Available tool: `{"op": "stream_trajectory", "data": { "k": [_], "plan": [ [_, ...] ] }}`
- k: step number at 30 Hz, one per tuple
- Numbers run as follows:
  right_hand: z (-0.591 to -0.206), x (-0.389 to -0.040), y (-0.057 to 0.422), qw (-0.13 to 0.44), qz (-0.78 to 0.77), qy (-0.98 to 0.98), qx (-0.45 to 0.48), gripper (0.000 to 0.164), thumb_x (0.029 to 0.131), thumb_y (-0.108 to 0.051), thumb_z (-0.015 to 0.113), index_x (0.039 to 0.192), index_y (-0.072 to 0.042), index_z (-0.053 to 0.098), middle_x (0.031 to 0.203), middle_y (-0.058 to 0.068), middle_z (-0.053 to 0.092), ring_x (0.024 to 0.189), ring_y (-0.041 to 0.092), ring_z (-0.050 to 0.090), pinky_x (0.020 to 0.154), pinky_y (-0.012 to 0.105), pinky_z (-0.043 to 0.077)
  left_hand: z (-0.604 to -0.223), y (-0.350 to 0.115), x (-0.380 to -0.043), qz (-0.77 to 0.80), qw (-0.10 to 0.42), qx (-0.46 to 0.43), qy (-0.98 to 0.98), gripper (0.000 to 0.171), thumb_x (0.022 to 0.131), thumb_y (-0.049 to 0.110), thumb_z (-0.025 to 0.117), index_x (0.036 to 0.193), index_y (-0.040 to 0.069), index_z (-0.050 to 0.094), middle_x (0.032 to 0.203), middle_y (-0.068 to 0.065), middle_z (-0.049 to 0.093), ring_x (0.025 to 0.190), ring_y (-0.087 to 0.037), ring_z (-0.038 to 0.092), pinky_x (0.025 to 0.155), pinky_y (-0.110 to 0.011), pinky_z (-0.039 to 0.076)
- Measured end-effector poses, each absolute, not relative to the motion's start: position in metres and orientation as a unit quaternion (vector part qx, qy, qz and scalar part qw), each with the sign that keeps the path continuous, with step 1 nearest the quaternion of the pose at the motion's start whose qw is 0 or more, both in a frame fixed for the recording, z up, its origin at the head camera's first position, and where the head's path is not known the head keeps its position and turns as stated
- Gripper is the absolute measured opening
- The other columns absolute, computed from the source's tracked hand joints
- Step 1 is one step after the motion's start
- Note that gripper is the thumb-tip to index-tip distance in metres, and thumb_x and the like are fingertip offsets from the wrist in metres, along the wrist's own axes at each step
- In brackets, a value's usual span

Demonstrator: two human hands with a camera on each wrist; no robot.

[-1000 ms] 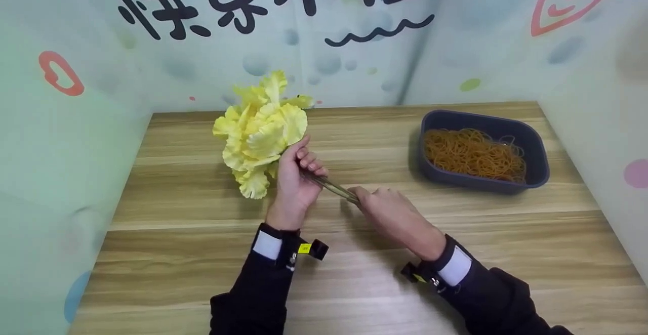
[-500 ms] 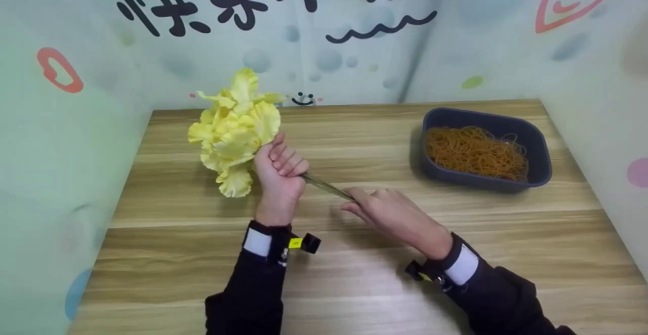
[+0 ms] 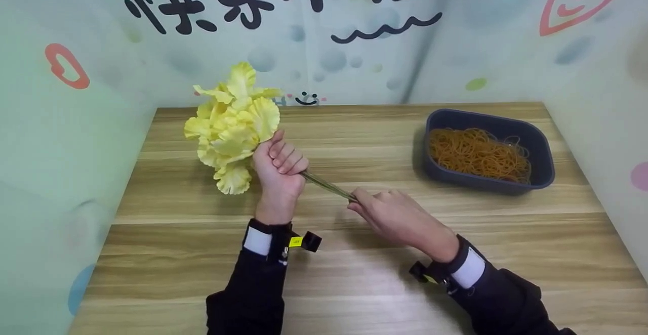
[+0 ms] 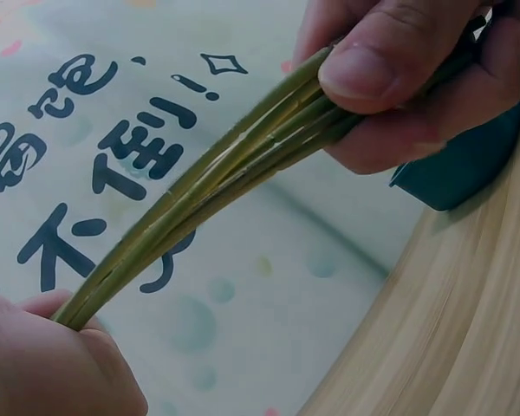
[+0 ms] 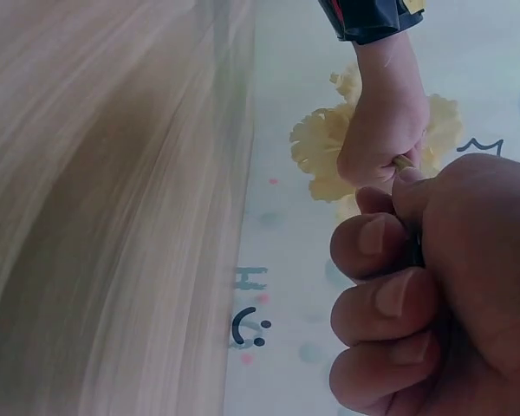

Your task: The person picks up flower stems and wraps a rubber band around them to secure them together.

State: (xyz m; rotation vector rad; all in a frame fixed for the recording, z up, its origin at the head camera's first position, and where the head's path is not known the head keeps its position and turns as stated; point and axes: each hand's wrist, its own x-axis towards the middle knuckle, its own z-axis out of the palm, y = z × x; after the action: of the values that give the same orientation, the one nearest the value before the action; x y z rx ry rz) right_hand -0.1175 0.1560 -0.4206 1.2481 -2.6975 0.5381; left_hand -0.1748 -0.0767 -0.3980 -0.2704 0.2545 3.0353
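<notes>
A bunch of yellow artificial-looking flowers (image 3: 235, 127) is held up off the table, its blossoms toward the upper left. My left hand (image 3: 278, 173) grips the stems just below the blossoms, fingers curled round them. Several thin green stems (image 4: 199, 191) run bundled from the left fist to the other hand in the left wrist view. My right hand (image 3: 400, 218) holds the lower end of the stems, thumb (image 4: 364, 74) pressed on them. In the right wrist view its fingers (image 5: 386, 303) are curled, and the stem ends are mostly hidden in them.
On the right of the wooden table (image 3: 354, 284) stands a dark blue tub (image 3: 544, 173) holding a heap of brownish-yellow rubber bands (image 3: 476, 155). Printed backdrop walls (image 3: 344, 72) rise at the back and on both sides.
The flowers and my left hand have shifted left, away from the right hand, and the left fingers have closed tighter round the stems. The right hand keeps its place and its hold.
</notes>
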Motion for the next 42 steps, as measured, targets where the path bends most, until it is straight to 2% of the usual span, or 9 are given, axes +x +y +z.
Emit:
{"op": "stream_trajectory", "data": {
  "k": [8,13,15,17,19,23,29,34,42],
  "plan": [
    [-0.413,-0.115,0.157,0.031,0.164,-0.908,0.385,0.027,0.109,-0.035,0.045,0.096,-0.013,0.052,0.062,-0.010,0.037,0.047,0.009,0.041,0.040,0.027,0.035,-0.399,-0.076,-0.175,0.994,0.042,-0.081,0.064,0.056,0.106,0.017,0.029,0.051,0.016,0.038,0.037,0.005,0.033,0.029,-0.006,0.026,0.032,-0.019,0.017],
    [-0.404,-0.118,0.164,0.036,0.188,-0.905,0.380,0.034,0.109,-0.041,0.044,0.125,-0.015,0.058,0.072,-0.010,0.050,0.055,0.008,0.047,0.047,0.028,0.041,-0.398,-0.081,-0.175,0.996,0.031,-0.074,0.040,0.058,0.108,0.019,0.029,0.051,0.015,0.037,0.037,0.005,0.033,0.028,-0.006,0.026,0.033,-0.018,0.016],
    [-0.398,-0.120,0.171,0.048,0.205,-0.902,0.376,0.041,0.109,-0.041,0.044,0.136,-0.013,0.055,0.074,-0.009,0.056,0.055,0.007,0.049,0.051,0.027,0.044,-0.398,-0.082,-0.175,0.996,0.030,-0.072,0.036,0.059,0.108,0.019,0.030,0.049,0.015,0.036,0.036,0.005,0.033,0.028,-0.006,0.026,0.033,-0.018,0.015],
    [-0.391,-0.123,0.181,0.071,0.225,-0.898,0.371,0.044,0.109,-0.039,0.042,0.140,-0.010,0.053,0.079,-0.004,0.063,0.056,0.007,0.053,0.053,0.026,0.048,-0.397,-0.083,-0.174,0.996,0.030,-0.070,0.035,0.060,0.108,0.020,0.030,0.049,0.016,0.036,0.036,0.005,0.033,0.028,-0.006,0.025,0.033,-0.018,0.015],
    [-0.384,-0.128,0.192,0.105,0.238,-0.896,0.361,0.045,0.109,-0.039,0.042,0.139,-0.007,0.053,0.085,0.000,0.067,0.060,0.009,0.058,0.057,0.027,0.051,-0.397,-0.083,-0.174,0.997,0.028,-0.068,0.034,0.060,0.108,0.019,0.031,0.049,0.016,0.036,0.036,0.005,0.033,0.028,-0.006,0.025,0.033,-0.018,0.015],
    [-0.372,-0.138,0.218,0.163,0.252,-0.901,0.314,0.039,0.108,-0.031,0.050,0.136,-0.004,0.055,0.093,0.005,0.069,0.070,0.013,0.062,0.062,0.032,0.054,-0.394,-0.082,-0.173,0.997,0.018,-0.070,0.029,0.058,0.107,0.018,0.033,0.049,0.016,0.036,0.037,0.005,0.032,0.028,-0.006,0.025,0.032,-0.019,0.016],
    [-0.363,-0.150,0.256,0.211,0.245,-0.919,0.225,0.035,0.105,-0.024,0.057,0.135,-0.005,0.055,0.094,0.009,0.069,0.071,0.020,0.061,0.063,0.039,0.048,-0.392,-0.082,-0.173,0.998,0.004,-0.065,0.021,0.057,0.106,0.017,0.033,0.049,0.016,0.037,0.037,0.005,0.033,0.028,-0.007,0.026,0.032,-0.019,0.016],
    [-0.364,-0.157,0.280,0.196,0.248,-0.932,0.176,0.041,0.105,-0.025,0.058,0.139,-0.003,0.052,0.099,0.014,0.071,0.073,0.025,0.065,0.066,0.043,0.046,-0.392,-0.083,-0.172,0.998,-0.004,-0.064,0.023,0.057,0.106,0.016,0.035,0.049,0.016,0.036,0.037,0.005,0.033,0.029,-0.006,0.026,0.033,-0.019,0.016],
    [-0.380,-0.171,0.299,0.113,0.230,-0.957,0.140,0.046,0.105,-0.027,0.058,0.139,0.003,0.051,0.097,0.020,0.069,0.076,0.033,0.064,0.066,0.049,0.047,-0.391,-0.081,-0.170,0.995,-0.054,-0.083,0.023,0.056,0.105,0.015,0.033,0.049,0.016,0.035,0.037,0.005,0.031,0.030,-0.006,0.024,0.034,-0.018,0.016]
  ]
}}
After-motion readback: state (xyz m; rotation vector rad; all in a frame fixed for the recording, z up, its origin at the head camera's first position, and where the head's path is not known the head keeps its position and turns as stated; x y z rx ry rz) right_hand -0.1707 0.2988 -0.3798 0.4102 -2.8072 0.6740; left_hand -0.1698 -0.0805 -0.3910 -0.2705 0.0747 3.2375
